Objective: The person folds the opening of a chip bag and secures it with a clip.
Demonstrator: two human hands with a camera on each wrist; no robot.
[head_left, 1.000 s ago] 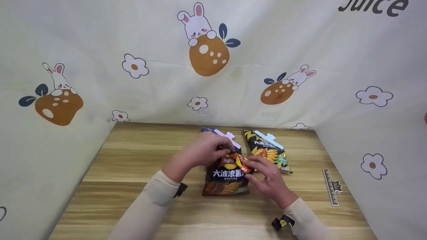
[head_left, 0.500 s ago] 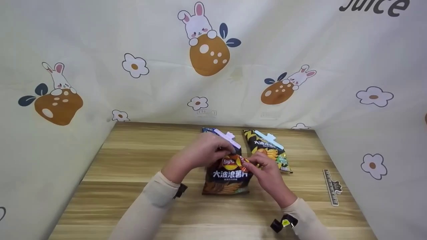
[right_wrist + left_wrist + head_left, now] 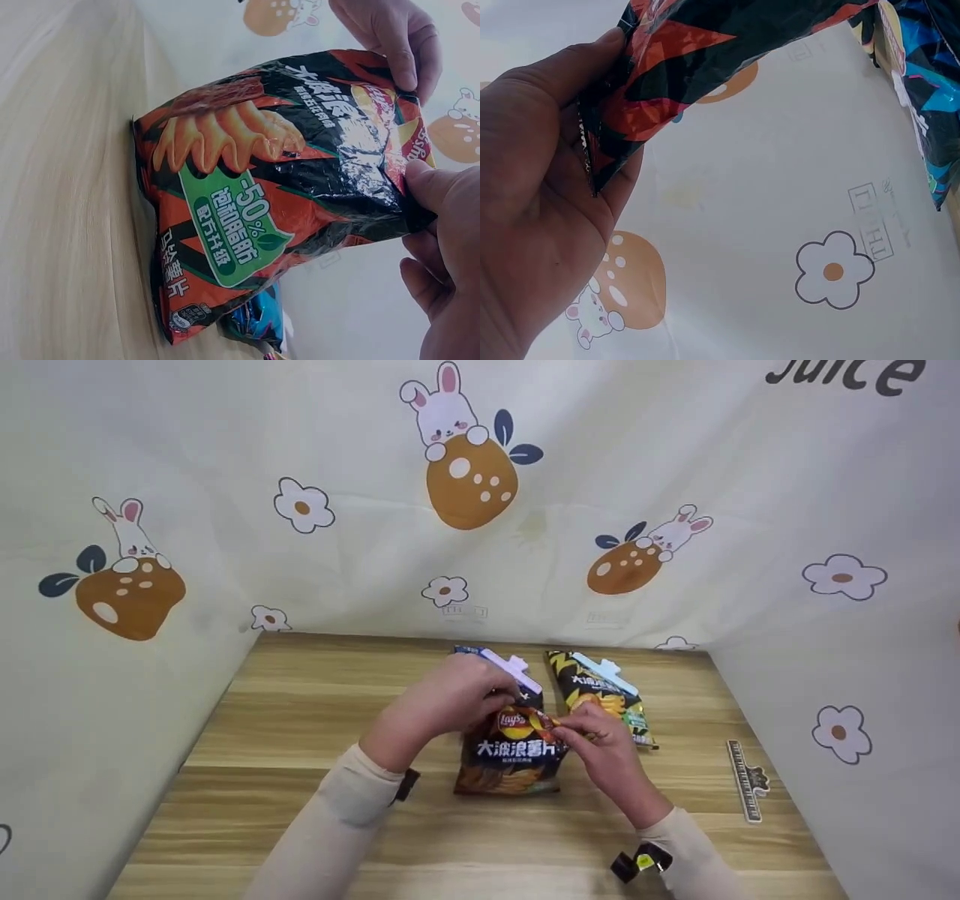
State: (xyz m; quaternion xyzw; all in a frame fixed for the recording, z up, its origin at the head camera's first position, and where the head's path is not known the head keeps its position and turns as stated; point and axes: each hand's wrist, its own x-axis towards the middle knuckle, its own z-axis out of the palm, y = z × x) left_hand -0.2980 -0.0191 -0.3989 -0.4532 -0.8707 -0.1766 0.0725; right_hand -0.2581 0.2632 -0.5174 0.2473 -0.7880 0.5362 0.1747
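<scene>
A black and red Lay's potato chip bag (image 3: pixel 517 754) stands on the table with its top edge raised. My left hand (image 3: pixel 457 694) pinches one top corner, thumb against fingers, as the left wrist view also shows. At the opposite corner my right hand (image 3: pixel 604 742) pinches the top edge, its thumb on the front face in the right wrist view (image 3: pixel 300 165). Near that thumb the edge looks folded over. Behind it lies a blue chip bag (image 3: pixel 466 651), partly hidden, with a purple clip (image 3: pixel 511 671) across its top.
Right of the hands lies another black and yellow chip bag (image 3: pixel 600 709) with a light blue clip (image 3: pixel 604 673). A loose clip (image 3: pixel 745 782) rests near the right edge of the wooden table (image 3: pixel 300 832). Patterned cloth walls (image 3: pixel 360 562) enclose the back and sides.
My right fingers, earlier spread over the bag's top right corner, have drawn together into a pinch there. The left hand has shifted only slightly while keeping its hold.
</scene>
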